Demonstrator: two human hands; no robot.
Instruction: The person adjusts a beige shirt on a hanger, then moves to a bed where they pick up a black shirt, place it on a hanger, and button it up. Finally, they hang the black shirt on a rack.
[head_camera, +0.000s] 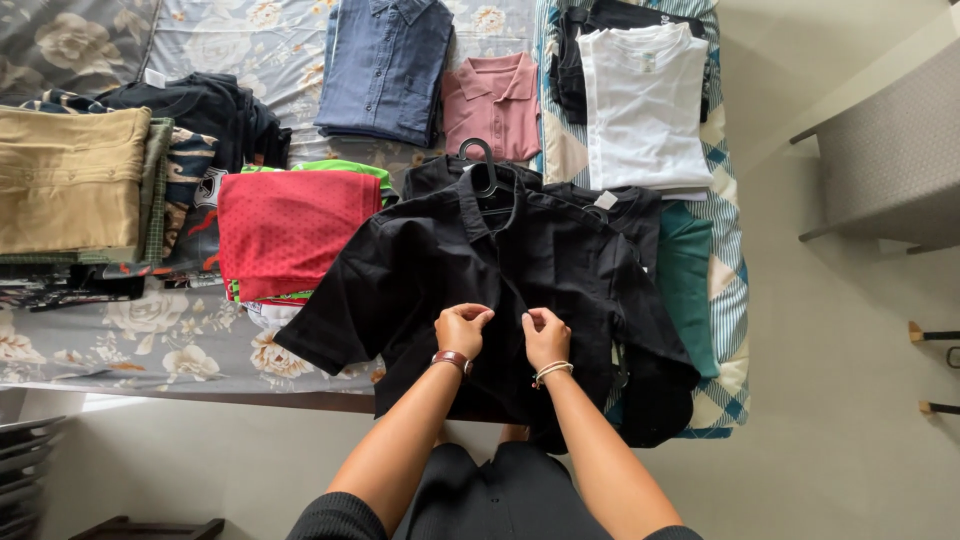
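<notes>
A black short-sleeved shirt lies face up on the bed, still on a black hanger at its collar. My left hand pinches the left side of the shirt's front placket at mid-chest. Close beside it, my right hand pinches the other side of the placket. Both wrists wear bracelets. The shirt's hem hangs over the near edge of the bed.
Folded clothes surround the shirt: a red garment, tan trousers, a blue denim shirt, a pink polo, a white tee, a teal piece. A grey chair stands right on the floor.
</notes>
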